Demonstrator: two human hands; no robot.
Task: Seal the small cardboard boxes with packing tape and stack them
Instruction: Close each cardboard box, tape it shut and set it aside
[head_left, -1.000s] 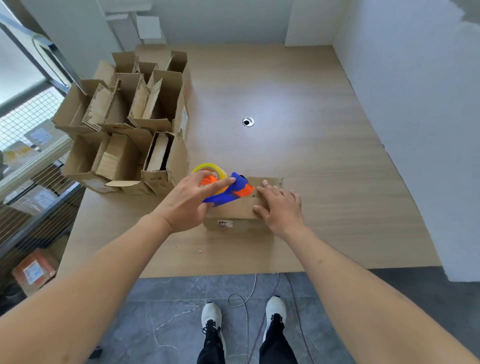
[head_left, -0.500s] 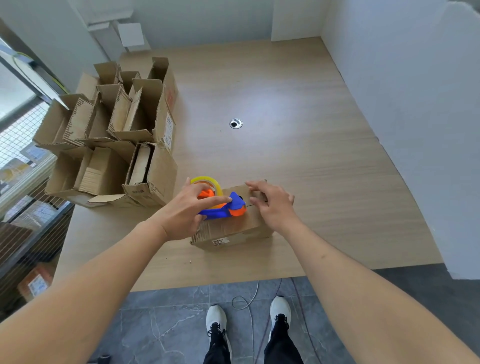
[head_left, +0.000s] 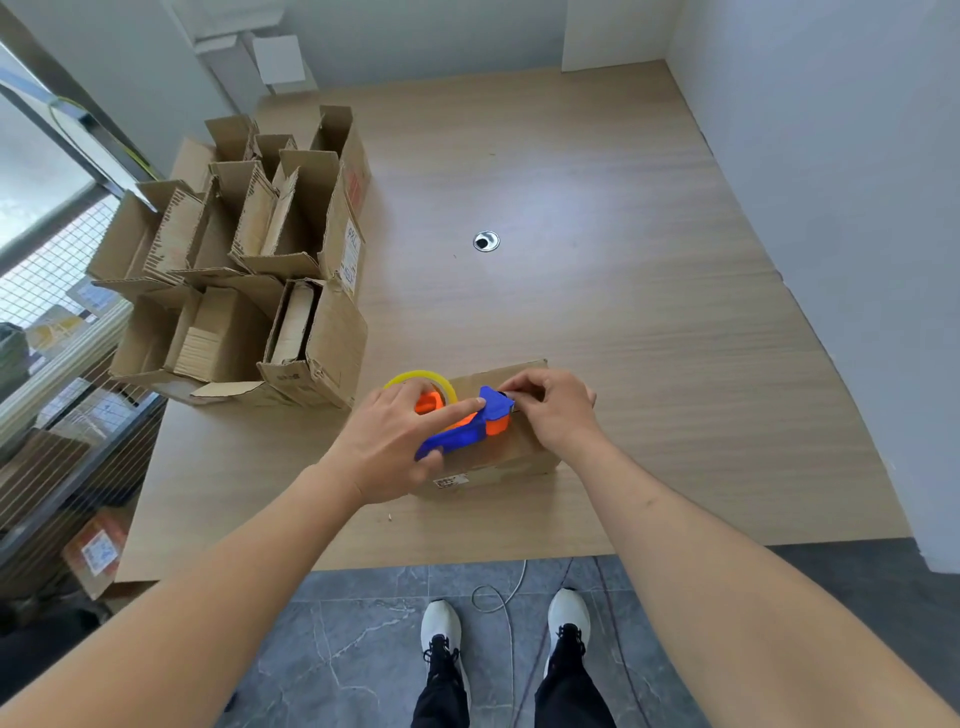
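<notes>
A small closed cardboard box (head_left: 524, 452) lies on the wooden table (head_left: 597, 312) near its front edge. My left hand (head_left: 395, 441) grips a blue and orange tape dispenser (head_left: 467, 423) carrying a yellowish tape roll (head_left: 415, 376), held over the box's top. My right hand (head_left: 556, 410) pinches at the dispenser's front end, where the tape comes out; the tape end itself is too small to make out. The box's left part is hidden under my left hand.
Several open cardboard boxes (head_left: 291, 291) with raised flaps crowd the table's left side. A round cable grommet (head_left: 486, 241) sits mid-table. A white wall (head_left: 831, 208) bounds the right. Wire shelving (head_left: 57, 364) stands left of the table.
My right hand lifted off the box top and moved to the dispenser's front end, fingers now pinching there. The box has turned slightly.
</notes>
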